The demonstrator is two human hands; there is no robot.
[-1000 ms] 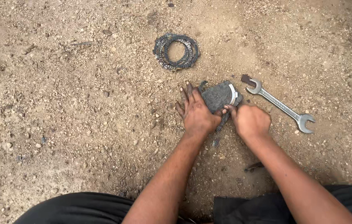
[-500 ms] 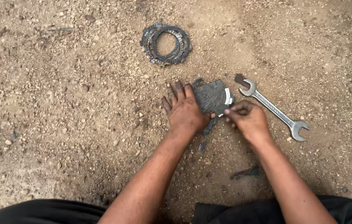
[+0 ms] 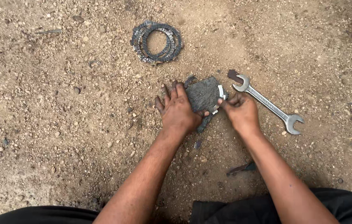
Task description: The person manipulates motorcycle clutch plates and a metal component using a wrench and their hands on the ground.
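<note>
Two bare hands work low over a wide stretch of gravelly dirt ground [image 3: 51, 124], which fills almost the whole view and is strewn with small stones. Both forearms reach up from the bottom edge, where dark trousers [image 3: 242, 209] show on either side.

Next in size is the left hand [image 3: 178, 110], laid palm down with its fingers spread and flat, pressing on the left edge of a dark grey, grimy flat part [image 3: 203, 96] that lies on the dirt at the centre of the view. The right hand [image 3: 240, 110] sits just beside the part's right edge, its fingers curled in and pinched on a small pale curved piece [image 3: 220, 97] at that edge; whether that piece is joined to the part cannot be told.

A double open-ended spanner [image 3: 267, 103] of bright metal lies on the ground just right of the right hand, running on a slant from upper left to lower right, and no hand touches it.

A stack of dark toothed rings [image 3: 157, 41] rests on the dirt well above the hands, apart from everything else.

A small dark scrap [image 3: 241, 168] lies near the right forearm, and a rusty bit [image 3: 232, 75] sits by the spanner's upper head
</note>
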